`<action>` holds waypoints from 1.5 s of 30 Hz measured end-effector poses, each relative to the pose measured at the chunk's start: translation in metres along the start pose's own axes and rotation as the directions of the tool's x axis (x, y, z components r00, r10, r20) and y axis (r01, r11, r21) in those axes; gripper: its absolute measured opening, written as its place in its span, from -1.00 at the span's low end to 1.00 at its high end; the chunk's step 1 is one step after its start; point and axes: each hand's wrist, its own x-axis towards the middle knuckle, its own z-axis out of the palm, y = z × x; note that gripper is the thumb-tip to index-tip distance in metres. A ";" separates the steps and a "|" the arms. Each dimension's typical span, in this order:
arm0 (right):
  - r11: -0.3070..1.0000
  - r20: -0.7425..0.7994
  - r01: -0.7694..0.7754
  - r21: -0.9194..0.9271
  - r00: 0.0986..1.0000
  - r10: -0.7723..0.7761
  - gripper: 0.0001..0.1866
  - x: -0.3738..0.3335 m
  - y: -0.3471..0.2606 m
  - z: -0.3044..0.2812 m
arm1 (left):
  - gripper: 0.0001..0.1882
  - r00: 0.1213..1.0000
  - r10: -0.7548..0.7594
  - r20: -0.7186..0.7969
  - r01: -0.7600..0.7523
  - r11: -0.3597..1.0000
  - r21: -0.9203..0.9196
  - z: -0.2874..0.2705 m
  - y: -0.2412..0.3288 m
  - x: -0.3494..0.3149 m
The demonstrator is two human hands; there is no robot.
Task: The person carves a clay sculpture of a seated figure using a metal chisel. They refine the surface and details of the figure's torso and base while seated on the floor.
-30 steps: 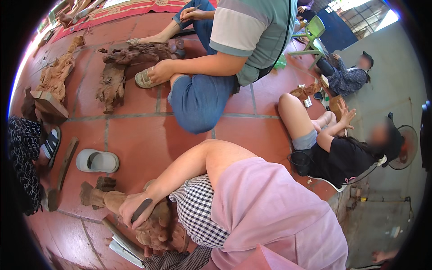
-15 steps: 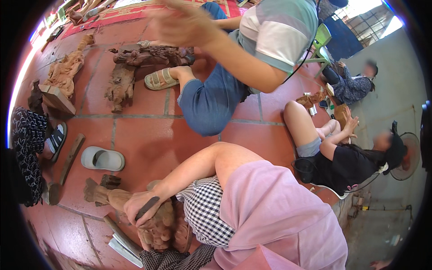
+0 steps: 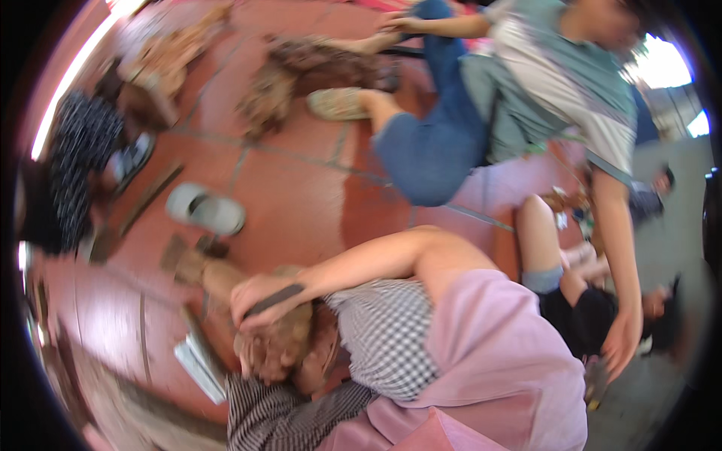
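While the frame is blurred by motion, the right hand [image 3: 262, 301] can be made out at lower centre, its bare forearm running back to a pink sleeve [image 3: 496, 338]. Its fingers are closed around a dark flat tool [image 3: 277, 298], which lies across the palm and points toward the forearm. The hand and tool rest on top of a brown knotted wood piece [image 3: 282, 342], which sits directly beneath the hand on the red tiled floor [image 3: 301, 203] and touches a checked cloth [image 3: 387, 338] on the forearm side.

The left hand is not in view, so its state cannot be told.

Just below the hand on the left side lies a pale flat object [image 3: 199, 362], too blurred to identify. A white sandal [image 3: 204, 210] lies on the floor beyond the hand, apart from it. Well beyond it, a second gnarled wood piece [image 3: 301, 75] lies beside the sandalled foot of another person in blue shorts [image 3: 436, 143]. That person's hand [image 3: 620, 342] hangs far to the right, above a seated person in black [image 3: 594, 319].
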 end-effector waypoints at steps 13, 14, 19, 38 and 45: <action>0.882 0.069 -0.394 0.258 0.918 0.390 -0.83 -0.002 -0.017 -0.009 | -0.32 0.971 -0.129 0.199 0.227 0.746 -0.626 0.033 -0.034 -0.056; 0.871 0.075 -0.412 0.266 0.910 0.408 -0.80 -0.004 -0.017 -0.005 | -0.32 0.966 -0.157 0.206 0.256 0.704 -0.663 0.037 -0.041 -0.062; 0.773 0.084 -0.531 0.346 0.838 0.539 -0.78 -0.003 -0.023 -0.022 | -0.09 0.946 -0.210 0.248 0.325 0.604 -0.728 0.034 0.004 -0.082; 0.600 -0.122 -0.557 0.574 0.666 0.736 -0.78 -0.034 -0.011 -0.035 | -0.14 0.951 -0.262 0.163 0.304 0.702 -0.644 0.017 0.036 -0.104; 0.628 -0.085 -0.603 0.492 0.685 0.724 -0.77 -0.031 -0.011 -0.041 | -0.14 0.944 -0.320 0.083 0.294 0.695 -0.657 0.014 0.052 -0.115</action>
